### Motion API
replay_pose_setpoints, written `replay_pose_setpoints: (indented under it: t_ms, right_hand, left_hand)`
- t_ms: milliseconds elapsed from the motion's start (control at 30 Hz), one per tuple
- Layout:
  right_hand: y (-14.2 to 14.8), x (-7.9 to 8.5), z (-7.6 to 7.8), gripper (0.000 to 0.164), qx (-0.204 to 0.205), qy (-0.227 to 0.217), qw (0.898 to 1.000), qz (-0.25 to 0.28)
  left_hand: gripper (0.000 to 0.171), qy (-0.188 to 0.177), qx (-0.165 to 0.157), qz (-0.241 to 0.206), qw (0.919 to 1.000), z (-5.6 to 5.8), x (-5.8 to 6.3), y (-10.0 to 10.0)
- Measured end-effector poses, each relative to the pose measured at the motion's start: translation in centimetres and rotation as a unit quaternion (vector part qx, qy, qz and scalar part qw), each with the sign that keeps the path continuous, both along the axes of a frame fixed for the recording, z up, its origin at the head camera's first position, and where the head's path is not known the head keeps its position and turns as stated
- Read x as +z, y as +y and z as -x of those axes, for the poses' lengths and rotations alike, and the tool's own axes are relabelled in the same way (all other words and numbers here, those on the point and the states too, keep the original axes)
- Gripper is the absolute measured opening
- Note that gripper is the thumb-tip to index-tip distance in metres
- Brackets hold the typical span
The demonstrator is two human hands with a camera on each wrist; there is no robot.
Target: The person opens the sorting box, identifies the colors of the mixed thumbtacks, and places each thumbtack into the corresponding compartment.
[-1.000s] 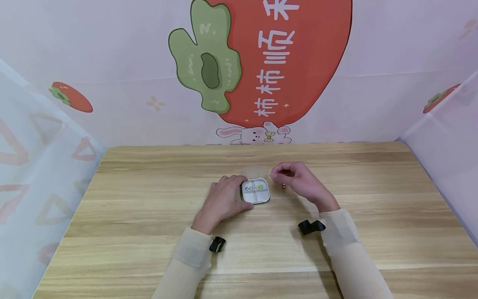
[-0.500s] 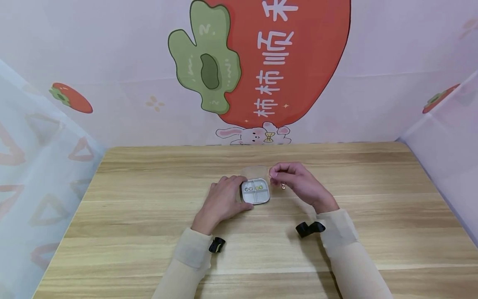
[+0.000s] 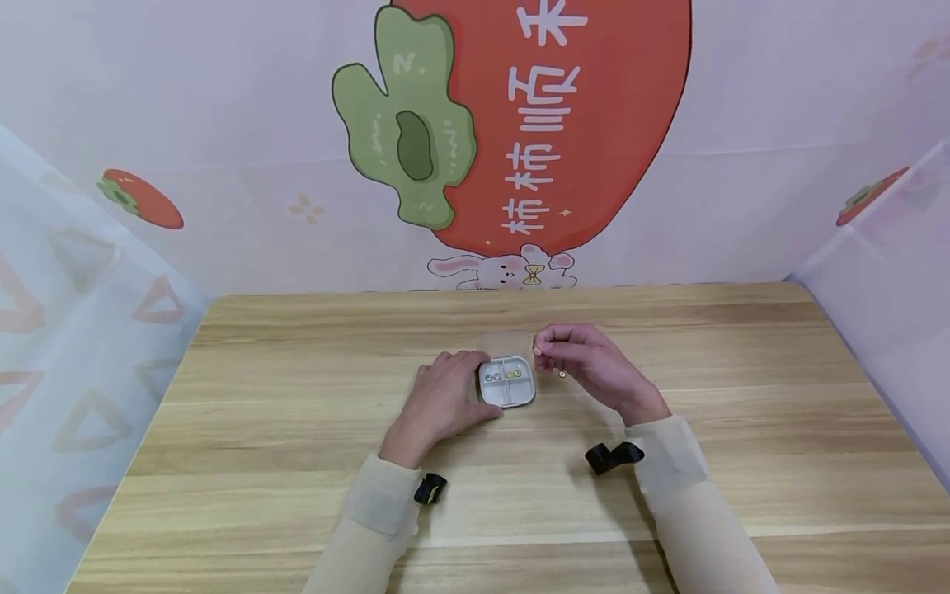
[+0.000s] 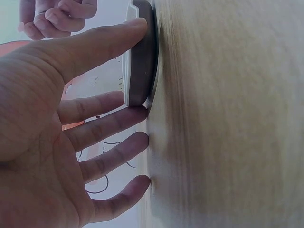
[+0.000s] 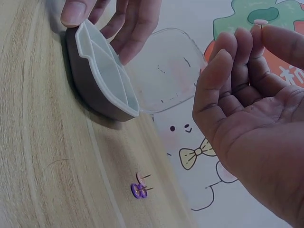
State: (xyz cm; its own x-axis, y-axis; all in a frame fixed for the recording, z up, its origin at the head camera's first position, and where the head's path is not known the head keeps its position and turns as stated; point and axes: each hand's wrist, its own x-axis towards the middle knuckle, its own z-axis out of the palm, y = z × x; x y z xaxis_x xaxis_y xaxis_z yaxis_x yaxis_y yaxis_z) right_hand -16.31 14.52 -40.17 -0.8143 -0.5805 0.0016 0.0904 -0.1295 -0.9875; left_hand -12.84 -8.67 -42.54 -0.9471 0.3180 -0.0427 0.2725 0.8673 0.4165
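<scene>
A small four-compartment box [image 3: 508, 394] with a white inside and a dark brown outer shell [image 4: 143, 66] lies on the table, its clear lid [image 5: 164, 66] swung back. My left hand [image 3: 444, 398] grips it from the left, thumb on the near side and fingers at the far side. Small stud earrings [image 3: 493, 377] sit in its two far compartments. To the right of the box, my right hand [image 3: 590, 359] pinches a stud earring [image 5: 261, 22] with a pale pink head and a thin gold post between thumb and index finger, above the table.
Pink and purple stud earrings [image 5: 138, 190] lie loose on the wooden table [image 3: 297, 511] beneath my right hand, posts showing. A printed cloth wall [image 3: 245, 239] rises behind the table's far edge. Black wrist cameras [image 3: 614, 457] are strapped near both cuffs.
My right hand has shifted slightly and turned, so the pinched stud shows more clearly and the loose studs show less. The left hand keeps its hold on the box.
</scene>
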Motion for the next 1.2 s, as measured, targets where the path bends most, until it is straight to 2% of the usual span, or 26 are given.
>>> replay_pose_setpoints:
  t_ms: [400,600,700,800,933,1067,1200]
  right_hand:
    - [-0.1,-0.2,0.0,0.029,0.004,0.007,1.000,0.001]
    - [-0.4,-0.3,-0.1,0.031,-0.021,0.027,0.997,-0.069]
    - [-0.8,-0.2,-0.2,0.026,-0.036,0.059,0.990,-0.127]
    - [-1.5,0.0,-0.5,0.016,-0.049,0.120,0.972,-0.197]
    - [-2.6,0.1,-1.1,0.006,-0.058,0.207,0.935,-0.284]
    - [-3.7,-0.1,-1.7,0.004,-0.049,0.262,0.898,-0.349]
    - [-4.6,-0.7,-1.9,0.004,-0.043,0.299,0.862,-0.408]
  left_hand:
    - [0.073,0.001,0.001,-0.002,1.0000,0.0,-0.2,0.0]
    - [0.072,-0.002,0.003,-0.005,1.0000,0.0,-0.2,0.0]
    - [0.072,0.000,0.002,-0.005,1.0000,0.0,-0.2,-0.1]
    - [0.072,0.005,0.000,-0.004,1.0000,0.0,-0.2,-0.2]
    - [0.071,0.010,-0.003,-0.004,0.9999,0.0,-0.2,-0.2]
    - [0.070,0.016,-0.006,0.001,0.9999,0.0,-0.2,-0.2]
    - [0.069,0.019,-0.007,-0.002,0.9998,-0.1,-0.2,-0.2]
